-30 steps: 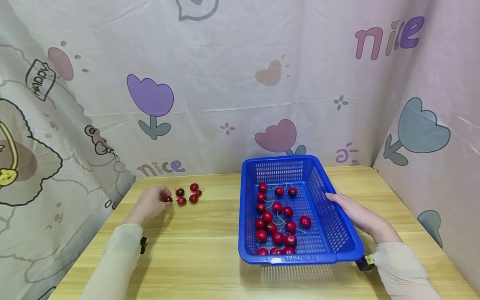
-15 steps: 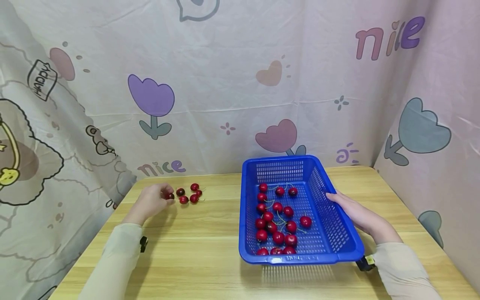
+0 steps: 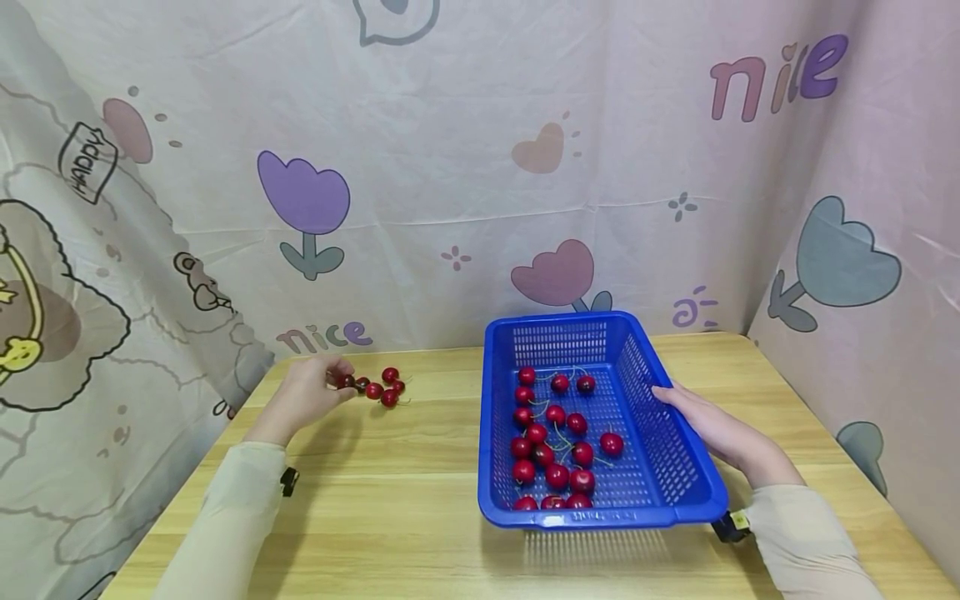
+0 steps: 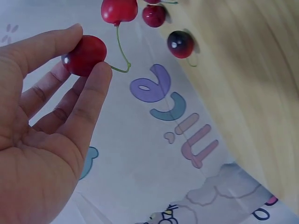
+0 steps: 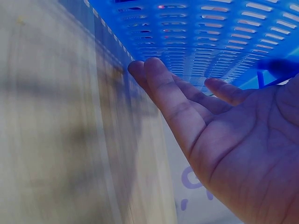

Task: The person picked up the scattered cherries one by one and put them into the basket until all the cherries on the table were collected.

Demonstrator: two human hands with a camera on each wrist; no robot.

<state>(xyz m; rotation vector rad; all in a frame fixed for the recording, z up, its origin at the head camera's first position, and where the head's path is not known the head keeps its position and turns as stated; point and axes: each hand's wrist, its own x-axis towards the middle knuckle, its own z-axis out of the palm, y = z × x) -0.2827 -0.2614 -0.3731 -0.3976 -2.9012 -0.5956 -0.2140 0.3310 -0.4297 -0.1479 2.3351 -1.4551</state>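
Observation:
My left hand [image 3: 300, 393] pinches a red cherry [image 4: 85, 56] between its thumb and fingers. A green stem joins it to a second cherry [image 4: 119, 10] that hangs beyond the fingertips. Close by on the table sit a dark cherry [image 3: 362, 385] and several red ones, such as one [image 3: 390, 375] at the back. My right hand [image 3: 720, 427] holds the right side of a blue perforated basket [image 3: 592, 518], with the thumb over the rim. In the right wrist view, its fingers [image 5: 175, 100] reach along the outside of the basket. Loose cherries [image 3: 557, 476] lie mostly along the basket's left side.
The wooden table [image 3: 390, 483] ends at the back against a patterned cloth [image 3: 450, 150], which also hangs along both sides. A stretch of tabletop lies between the cherry group and the basket's left wall.
My left hand has lifted slightly, and the pinched cherry has moved up and right with its stem-joined partner. My right hand and the basket have stayed put.

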